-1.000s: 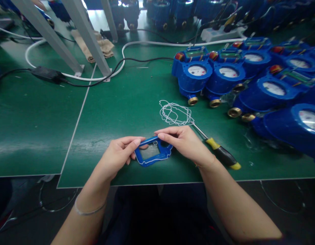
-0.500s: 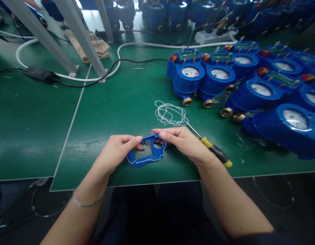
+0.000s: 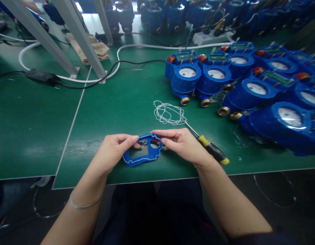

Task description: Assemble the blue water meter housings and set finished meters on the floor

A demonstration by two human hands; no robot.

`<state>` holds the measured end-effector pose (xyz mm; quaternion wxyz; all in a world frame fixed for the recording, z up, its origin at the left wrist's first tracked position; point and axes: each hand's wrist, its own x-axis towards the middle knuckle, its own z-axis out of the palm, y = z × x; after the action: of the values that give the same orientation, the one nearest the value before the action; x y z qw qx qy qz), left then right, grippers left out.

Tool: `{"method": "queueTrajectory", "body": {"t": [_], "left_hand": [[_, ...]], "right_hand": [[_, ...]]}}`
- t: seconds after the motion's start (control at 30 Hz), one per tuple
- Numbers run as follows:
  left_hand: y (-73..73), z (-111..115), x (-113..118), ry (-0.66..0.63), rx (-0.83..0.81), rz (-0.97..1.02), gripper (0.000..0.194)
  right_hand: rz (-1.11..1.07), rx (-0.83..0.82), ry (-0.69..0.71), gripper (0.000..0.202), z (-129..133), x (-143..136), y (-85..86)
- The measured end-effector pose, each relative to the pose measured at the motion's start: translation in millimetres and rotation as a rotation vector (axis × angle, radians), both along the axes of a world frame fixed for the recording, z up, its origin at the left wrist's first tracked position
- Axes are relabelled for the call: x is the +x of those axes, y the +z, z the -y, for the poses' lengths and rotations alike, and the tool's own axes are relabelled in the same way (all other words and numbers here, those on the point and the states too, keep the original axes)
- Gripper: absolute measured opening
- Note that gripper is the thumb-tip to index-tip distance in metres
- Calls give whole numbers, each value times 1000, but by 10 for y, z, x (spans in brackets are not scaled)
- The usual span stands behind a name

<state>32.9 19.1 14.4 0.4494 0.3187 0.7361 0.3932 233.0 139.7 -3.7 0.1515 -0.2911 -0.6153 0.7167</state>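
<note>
A blue plastic meter cover with a clear window and a round hole is held tilted above the near table edge. A thin white gasket runs along its rim. My left hand pinches the cover's upper left side between thumb and fingers. At the upper right corner, the thumb and fingers of my right hand grip the rim near the round hole. Beyond the hands lies a loose tangle of white gaskets. A screwdriver with a yellow and black handle rests beside my right wrist, its tip at the tangle.
Several blue water meters with brass fittings crowd the right side. A black cable with an adapter and a white hose cross the green table. Grey metal legs stand at left by a beige cloth. A power strip lies behind.
The view has shifted slightly. My right thumb has slid a little down along the cover's right rim, while the left hand keeps its hold.
</note>
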Motion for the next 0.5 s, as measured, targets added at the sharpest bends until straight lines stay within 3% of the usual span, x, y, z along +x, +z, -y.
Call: {"method": "queueTrajectory", "body": {"t": [0.3, 0.5], "left_hand": [[-1, 23, 27, 97, 53, 6, 38], [56, 136, 27, 170, 71, 397, 61]], "right_hand": [[-75, -306, -92, 51, 147, -12, 18], [-141, -321, -273, 49, 201, -55, 18]]}}
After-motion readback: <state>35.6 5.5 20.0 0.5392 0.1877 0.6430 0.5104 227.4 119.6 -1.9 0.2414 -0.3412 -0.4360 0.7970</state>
